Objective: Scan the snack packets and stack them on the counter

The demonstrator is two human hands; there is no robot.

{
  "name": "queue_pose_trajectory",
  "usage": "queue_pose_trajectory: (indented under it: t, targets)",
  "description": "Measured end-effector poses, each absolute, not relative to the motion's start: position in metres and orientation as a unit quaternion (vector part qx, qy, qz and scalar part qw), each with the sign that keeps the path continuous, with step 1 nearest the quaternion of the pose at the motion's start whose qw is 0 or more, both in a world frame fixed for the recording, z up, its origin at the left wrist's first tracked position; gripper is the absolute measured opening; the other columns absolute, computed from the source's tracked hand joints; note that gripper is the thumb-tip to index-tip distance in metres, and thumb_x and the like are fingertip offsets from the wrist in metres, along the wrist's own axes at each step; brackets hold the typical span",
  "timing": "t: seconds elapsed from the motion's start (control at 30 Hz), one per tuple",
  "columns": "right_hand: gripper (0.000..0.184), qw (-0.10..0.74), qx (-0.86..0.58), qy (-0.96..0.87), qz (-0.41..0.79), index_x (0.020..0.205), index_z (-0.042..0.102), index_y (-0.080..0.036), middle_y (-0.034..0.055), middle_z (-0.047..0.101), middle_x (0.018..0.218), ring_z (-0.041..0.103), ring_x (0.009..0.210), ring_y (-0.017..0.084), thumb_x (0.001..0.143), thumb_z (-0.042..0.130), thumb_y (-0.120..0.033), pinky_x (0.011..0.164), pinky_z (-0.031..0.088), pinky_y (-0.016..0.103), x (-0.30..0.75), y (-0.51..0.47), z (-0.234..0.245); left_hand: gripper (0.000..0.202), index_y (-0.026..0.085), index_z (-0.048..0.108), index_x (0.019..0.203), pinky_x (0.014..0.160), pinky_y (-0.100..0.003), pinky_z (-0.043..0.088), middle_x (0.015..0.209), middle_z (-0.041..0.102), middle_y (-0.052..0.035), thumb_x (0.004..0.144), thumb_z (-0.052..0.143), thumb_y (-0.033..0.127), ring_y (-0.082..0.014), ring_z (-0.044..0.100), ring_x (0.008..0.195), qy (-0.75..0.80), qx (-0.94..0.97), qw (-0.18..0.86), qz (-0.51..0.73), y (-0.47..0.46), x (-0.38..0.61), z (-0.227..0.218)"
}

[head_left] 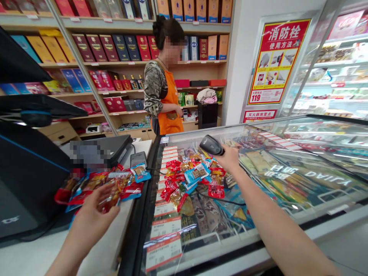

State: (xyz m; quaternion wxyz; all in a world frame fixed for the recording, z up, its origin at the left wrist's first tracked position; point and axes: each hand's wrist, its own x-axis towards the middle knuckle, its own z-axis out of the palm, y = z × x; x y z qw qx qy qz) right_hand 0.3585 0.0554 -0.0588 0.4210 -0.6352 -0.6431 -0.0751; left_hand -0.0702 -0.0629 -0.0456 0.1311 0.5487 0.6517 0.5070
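Note:
My right hand (pixel 229 158) is wrapped round a black barcode scanner (pixel 209 145), held above the freezer's glass top with its head towards the left. Under and in front of it lies a heap of small snack packets (pixel 197 173), red, clear and blue, on the glass. At the left, my left hand (pixel 96 207) has its fingers curled round a clear and red snack packet (pixel 111 194) at the near side of a second pile. More red and blue packets (pixel 93 181) of that pile lie on the white counter (pixel 115 239) beside the checkout machine.
A black checkout machine (pixel 27 172) stands at the far left. A phone (pixel 138 159) lies by the counter pile. The scanner's cable (pixel 222 200) crosses the freezer glass (pixel 258 184). Behind it stands a person in an orange apron (pixel 173 103), before shelves of boxed goods (pixel 120 48).

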Motion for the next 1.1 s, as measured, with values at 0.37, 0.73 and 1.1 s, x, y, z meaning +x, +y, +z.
queue_pose_trajectory:
  t: [0.37,0.73,1.1]
  targets:
    - [0.03,0.483,-0.559,-0.672,0.048,0.089,0.077,-0.02,0.0082,0.079,0.085,0.074,0.088,0.031,0.072,0.079,-0.044,0.077,0.053,0.036,0.355,0.05,-0.049,0.053,0.023,0.066,0.095,0.085,-0.038,0.06,0.11,0.074,-0.0045,0.047,0.088,0.025,-0.0257,0.07,0.104,0.44,0.459,0.456,0.623,0.028,0.006,-0.022]
    - [0.015,0.422,-0.406,-0.796,0.153,0.086,0.075,-0.017,0.0038,0.078,0.085,0.072,0.083,0.023,0.072,0.074,-0.023,0.077,0.053,0.03,0.341,0.042,-0.041,0.055,0.02,0.058,0.108,0.091,-0.041,0.056,0.099,0.071,-0.0059,0.061,0.081,0.037,-0.0222,0.07,0.091,0.452,0.598,0.308,0.586,0.047,0.026,-0.056]
    - [0.012,0.333,-0.409,-0.844,0.091,0.082,0.073,-0.021,0.0013,0.077,0.08,0.069,0.075,0.019,0.072,0.075,-0.028,0.075,0.038,0.027,0.318,0.027,-0.034,0.041,0.022,0.051,0.102,0.091,-0.038,0.055,0.102,0.067,-0.0052,0.069,0.072,0.033,-0.0205,0.068,0.093,0.441,0.636,0.247,0.583,0.05,0.03,-0.068]
